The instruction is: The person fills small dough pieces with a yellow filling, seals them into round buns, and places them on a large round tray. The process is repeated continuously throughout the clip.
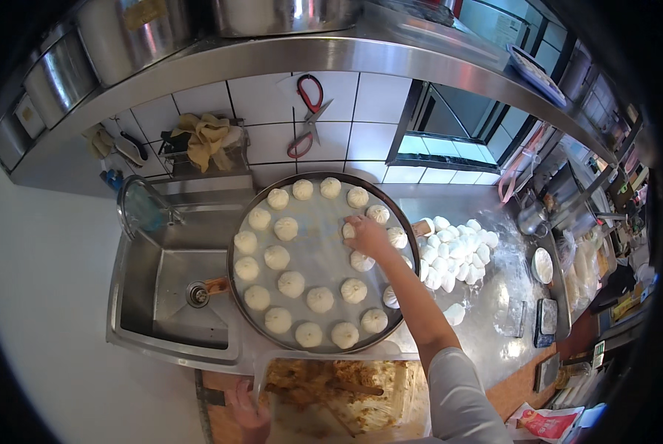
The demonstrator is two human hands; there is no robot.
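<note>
My right hand (367, 238) reaches over a large round tray (320, 255). Its fingertips close round a white pleated bun (348, 231), partly hidden by the hand, inside the outer ring of buns. Several more pleated buns, such as one at the near side (308, 334), sit in an outer ring and a partial inner one. By the lower edge, my left hand (248, 408) curls at the left rim of a rectangular tub of brownish filling (309, 377). A flat spatula (357, 388) lies in the filling.
A steel sink (176, 285) stands left of the round tray. To the right, dough pieces (457, 251) lie beside a rolling pin (423, 227) on the floured counter (494, 296). A white bowl (542, 265) and a scale (546, 322) stand farther right. A steel shelf (309, 55) runs overhead.
</note>
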